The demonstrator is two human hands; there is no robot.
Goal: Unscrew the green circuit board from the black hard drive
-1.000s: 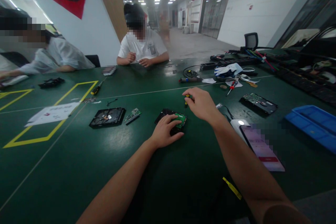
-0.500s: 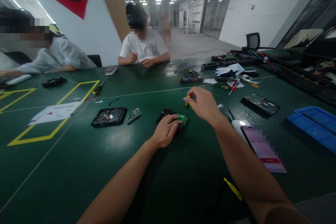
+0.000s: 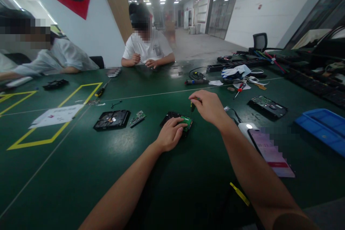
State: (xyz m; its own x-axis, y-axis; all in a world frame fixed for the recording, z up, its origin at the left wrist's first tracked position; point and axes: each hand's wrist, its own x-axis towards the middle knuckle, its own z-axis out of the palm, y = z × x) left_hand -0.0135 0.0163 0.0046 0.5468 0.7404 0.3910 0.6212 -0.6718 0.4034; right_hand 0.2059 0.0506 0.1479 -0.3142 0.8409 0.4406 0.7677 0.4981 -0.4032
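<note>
A black hard drive (image 3: 167,116) with a green circuit board (image 3: 187,120) lies on the table ahead of me. My left hand (image 3: 169,133) is over it, fingers across the board and thumb along the near side, holding it in place. Above the drive's right end, my right hand (image 3: 206,106) pinches the handle of a small screwdriver (image 3: 192,107). Its thin shaft points down at the board's edge; whether the tip sits in a screw is too small to tell. To the left are a loose circuit board (image 3: 137,119) and another black drive (image 3: 111,120).
A phone (image 3: 269,151), a third drive (image 3: 267,107) and a blue tray (image 3: 322,129) are on the right. Farther back lie a red screwdriver (image 3: 240,89) and gloves (image 3: 236,72). A yellow-black screwdriver (image 3: 100,91) lies left. Two people sit across the table.
The fingers of my right hand have turned slightly around the screwdriver handle, which they now cover more. My left hand and the drive stay put. The facing person's hand shifted a little.
</note>
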